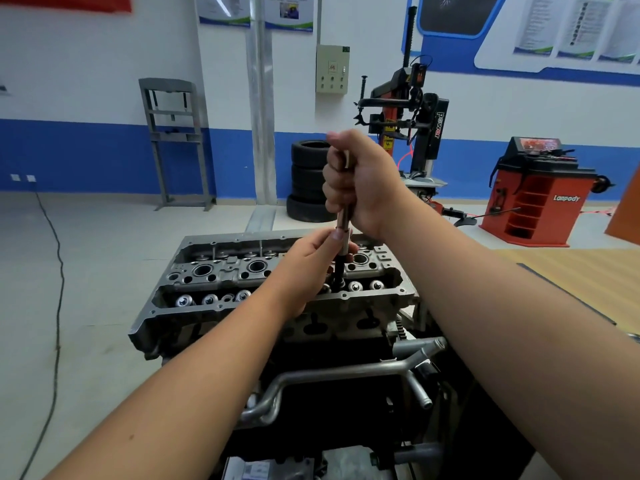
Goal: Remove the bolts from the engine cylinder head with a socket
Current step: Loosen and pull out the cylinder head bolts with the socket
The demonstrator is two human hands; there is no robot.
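Note:
The grey engine cylinder head (221, 271) lies on top of the engine in the middle of the view, its valve springs and plug wells exposed. A long socket tool (343, 221) stands upright over the head's right half, its dark lower end reaching down among the valve springs. My right hand (360, 181) grips the tool's upper shaft in a fist. My left hand (311, 261) pinches the shaft lower down, where the silver part meets the dark part. The bolt under the socket is hidden.
Metal coolant pipes (332, 374) run across the engine's near side. A stack of tyres (308, 181) and a tyre changer (412, 116) stand behind the engine. A red wheel balancer (536, 199) is at the right, a grey press frame (173, 140) at the left, a black cable (55, 289) on the floor.

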